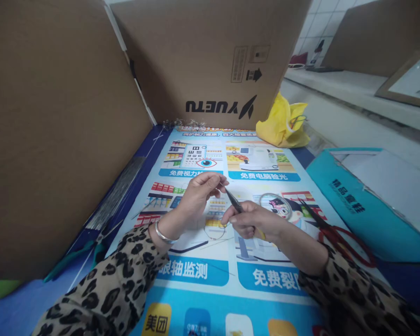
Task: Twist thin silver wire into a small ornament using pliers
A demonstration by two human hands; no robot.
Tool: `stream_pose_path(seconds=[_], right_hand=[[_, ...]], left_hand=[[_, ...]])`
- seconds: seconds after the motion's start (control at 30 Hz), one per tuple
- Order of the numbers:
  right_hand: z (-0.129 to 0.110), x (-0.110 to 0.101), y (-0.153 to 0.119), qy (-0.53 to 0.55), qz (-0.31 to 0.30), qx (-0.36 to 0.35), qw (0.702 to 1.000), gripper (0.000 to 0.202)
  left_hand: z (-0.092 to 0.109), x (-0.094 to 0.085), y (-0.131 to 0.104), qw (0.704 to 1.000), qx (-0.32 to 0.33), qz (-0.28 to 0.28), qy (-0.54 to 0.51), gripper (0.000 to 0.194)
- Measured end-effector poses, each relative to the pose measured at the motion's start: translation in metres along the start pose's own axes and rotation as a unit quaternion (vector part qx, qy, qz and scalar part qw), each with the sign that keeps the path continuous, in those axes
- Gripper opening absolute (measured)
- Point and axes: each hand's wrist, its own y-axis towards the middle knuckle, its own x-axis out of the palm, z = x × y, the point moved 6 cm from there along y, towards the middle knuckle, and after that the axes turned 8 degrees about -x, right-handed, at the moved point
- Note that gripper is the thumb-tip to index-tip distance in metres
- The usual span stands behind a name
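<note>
My right hand (248,219) is wrapped round a pair of needle-nose pliers (234,201) with dark jaws and a bit of yellow on the handle. Their tip points up and left, right at the fingertips of my left hand (203,191). Thumb and fingers of that hand are pinched together; whatever sits between them is too small to make out. Below the hands, a thin wire loop (215,235) lies on the printed poster (210,284). A coil of wire (261,199) rests beyond my right hand.
Red-handled scissors (350,242) lie beside a teal box (378,219) at right. At left are a bundle of straight wires (117,196) and a green-handled tool (98,247). Cardboard walls (210,60) enclose the back and left. A yellow bag (282,123) stands back right.
</note>
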Motion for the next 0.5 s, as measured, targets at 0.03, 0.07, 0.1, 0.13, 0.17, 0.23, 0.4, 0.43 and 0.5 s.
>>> stream_pose_path(seconds=[0.03, 0.07, 0.1, 0.13, 0.17, 0.23, 0.4, 0.43, 0.5], right_hand=[[0.0, 0.002, 0.0, -0.017, 0.0, 0.002, 1.0, 0.024], [0.0, 0.003, 0.0, -0.042, 0.002, 0.005, 0.999, 0.025], [-0.001, 0.005, -0.001, -0.077, 0.007, 0.008, 0.997, 0.027], [-0.002, 0.006, -0.002, -0.123, 0.014, 0.009, 0.992, 0.028], [-0.005, 0.006, -0.004, -0.175, 0.025, 0.009, 0.984, 0.029], [-0.013, 0.007, -0.009, -0.301, 0.057, -0.019, 0.952, 0.026], [-0.022, -0.006, -0.026, -0.363, 0.2, -0.073, 0.907, 0.028], [-0.023, -0.011, -0.029, -0.35, 0.241, -0.084, 0.901, 0.028], [-0.023, -0.02, -0.035, -0.318, 0.305, -0.1, 0.892, 0.028]], left_hand=[[0.001, 0.0, -0.001, 1.0, 0.004, 0.01, 0.001, 0.017], [0.003, -0.001, -0.002, 1.0, 0.012, 0.02, 0.011, 0.017], [0.005, -0.002, -0.003, 0.999, 0.023, 0.03, 0.028, 0.017], [0.009, -0.003, -0.003, 0.997, 0.035, 0.037, 0.049, 0.017], [0.012, -0.004, -0.003, 0.996, 0.045, 0.041, 0.071, 0.018], [0.016, -0.005, -0.003, 0.991, 0.054, 0.039, 0.112, 0.019], [0.012, -0.001, -0.001, 0.975, 0.025, -0.01, 0.219, 0.02], [0.01, 0.001, -0.001, 0.971, 0.018, -0.029, 0.239, 0.019], [0.004, 0.006, -0.001, 0.961, 0.003, -0.067, 0.267, 0.017]])
